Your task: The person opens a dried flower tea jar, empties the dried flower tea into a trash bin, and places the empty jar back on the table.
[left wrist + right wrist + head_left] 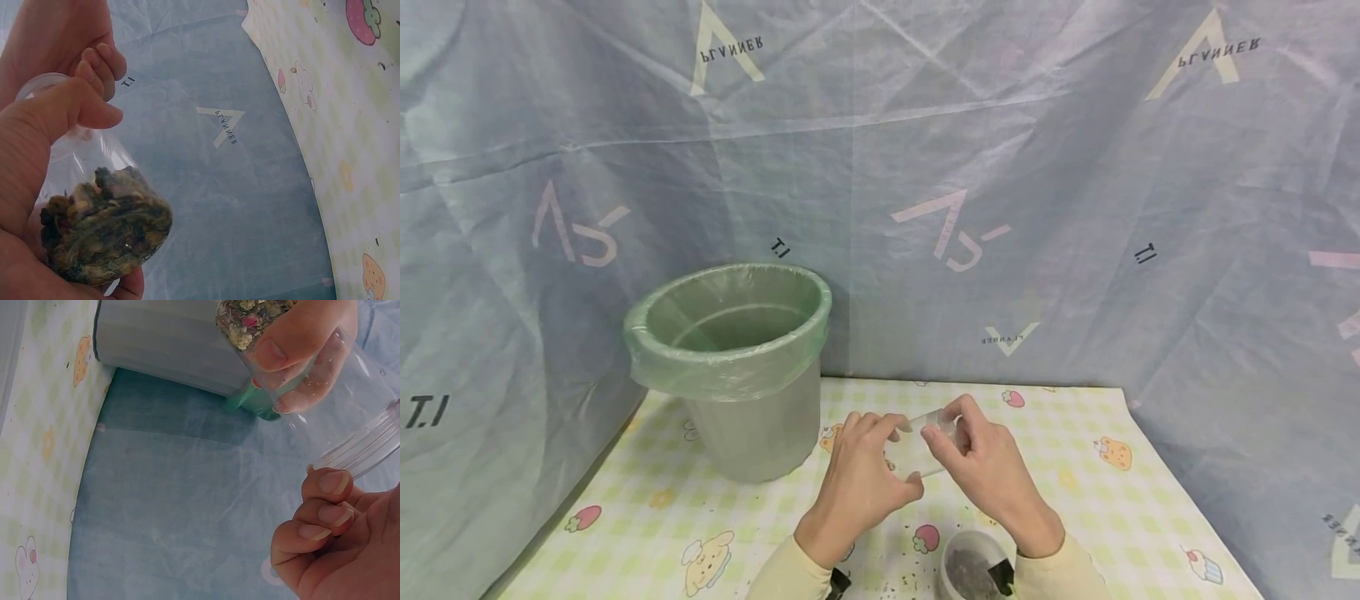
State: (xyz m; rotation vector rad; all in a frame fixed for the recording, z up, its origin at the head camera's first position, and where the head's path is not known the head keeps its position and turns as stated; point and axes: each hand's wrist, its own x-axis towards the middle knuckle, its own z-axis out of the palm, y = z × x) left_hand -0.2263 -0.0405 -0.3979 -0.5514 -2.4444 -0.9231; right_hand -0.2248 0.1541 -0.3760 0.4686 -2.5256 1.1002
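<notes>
Between both hands, over the table, is a clear jar (916,450), tilted. Dried flowers and leaves (109,228) lie gathered at its bottom, with yellowish, dark green and pink bits among them. My left hand (868,471) grips the jar around its body, thumb on one side and fingers on the other. At the other end, my right hand (992,467) holds the clear ridged lid (369,440) between thumb and forefinger. Its other fingers (319,515) are curled in beside the rim.
A white cup (973,536) with dark dried bits inside stands below the right forearm. To the left is a grey bin (756,437) lined with a green bag (722,375). Small dark crumbs lie on the checked tablecloth (805,533). A grey-blue curtain (1060,208) hangs behind.
</notes>
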